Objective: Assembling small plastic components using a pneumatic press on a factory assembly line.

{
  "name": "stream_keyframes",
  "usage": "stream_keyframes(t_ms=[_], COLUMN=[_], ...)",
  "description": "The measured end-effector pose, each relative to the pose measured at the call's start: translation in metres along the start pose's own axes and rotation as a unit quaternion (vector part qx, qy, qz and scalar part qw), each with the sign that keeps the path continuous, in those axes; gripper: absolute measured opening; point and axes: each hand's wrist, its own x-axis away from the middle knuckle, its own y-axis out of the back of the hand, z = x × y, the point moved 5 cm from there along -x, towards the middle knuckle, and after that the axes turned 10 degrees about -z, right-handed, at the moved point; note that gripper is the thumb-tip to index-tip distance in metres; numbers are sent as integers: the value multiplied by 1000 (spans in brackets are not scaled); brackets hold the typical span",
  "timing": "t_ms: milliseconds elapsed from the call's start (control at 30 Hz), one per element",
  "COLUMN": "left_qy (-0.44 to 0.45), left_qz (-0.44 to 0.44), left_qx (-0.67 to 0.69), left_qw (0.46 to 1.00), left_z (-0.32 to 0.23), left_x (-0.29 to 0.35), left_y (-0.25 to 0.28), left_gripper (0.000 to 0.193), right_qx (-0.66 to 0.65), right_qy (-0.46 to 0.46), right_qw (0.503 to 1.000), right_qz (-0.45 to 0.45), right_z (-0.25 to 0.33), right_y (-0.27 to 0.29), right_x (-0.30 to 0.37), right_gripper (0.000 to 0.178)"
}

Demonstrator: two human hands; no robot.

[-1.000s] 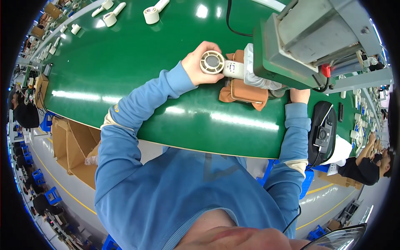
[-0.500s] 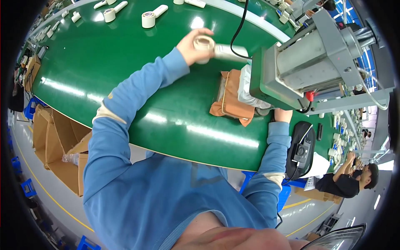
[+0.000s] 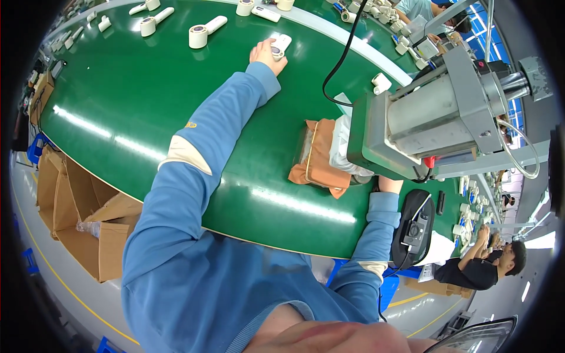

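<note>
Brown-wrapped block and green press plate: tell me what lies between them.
In the head view, whitish crumpled sheeting shows between the brown-wrapped block and the green press plate.

So the thing in the left hand is a little off-white handheld fan. Round head is down in the fingers, greyish disc in the middle with a pale ring round it, and the stubby handle pokes out up and to the right, away from the wearer. It's over the far part of the green table; can't tell if it's touching.

Right hand is right by the press, mostly hidden, so no clue what the fingers are on. Big grey cylinder body, green plate on the front. Just beside that plate sits an orange-brown wrapped block, flaps sticking out at the corners, with a crumpled whitish sheet between the two.
</note>
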Motion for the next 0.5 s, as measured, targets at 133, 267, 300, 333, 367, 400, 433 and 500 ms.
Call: stream_keyframes(t_ms=[133, 267, 300, 333, 367, 400, 433, 500], left_qy=[-132, -280, -275, -270, -263, -256, -254, -234], left_qz=[-65, -13, 34, 80, 126, 171, 172, 188], left_qx=[-39, 40, 61, 83, 104, 125, 126, 131], left_qw=[988, 959, 959, 956, 951, 943, 943, 945], left_z=[-29, -52, -49, -46, -42, -39, -40, -39], left_x=[-7, 2, 6, 9, 12, 16, 17, 18], left_y=[16, 14, 9, 4, 0, -3, -4, -7], left_gripper=[46, 40, 38, 36, 35, 33, 33, 33], right_qx=[-9, -11, -12, -13, -14, -15, -13, -12], right_qy=[5, 17, 21, 26, 31, 36, 38, 42], right_qw=[1000, 1000, 1000, 1000, 999, 999, 999, 999], right_qz=[-5, -6, -5, -4, -4, -3, -4, -7], right_z=[-6, -18, -18, -21, -23, -23, -26, -27], right_y=[-12, -12, -15, -11, -11, -11, -6, -7], right_x=[-4, 0, -3, 4, 5, 11, 15, 18], right_gripper=[40, 40, 40, 40, 40, 40, 40, 40])
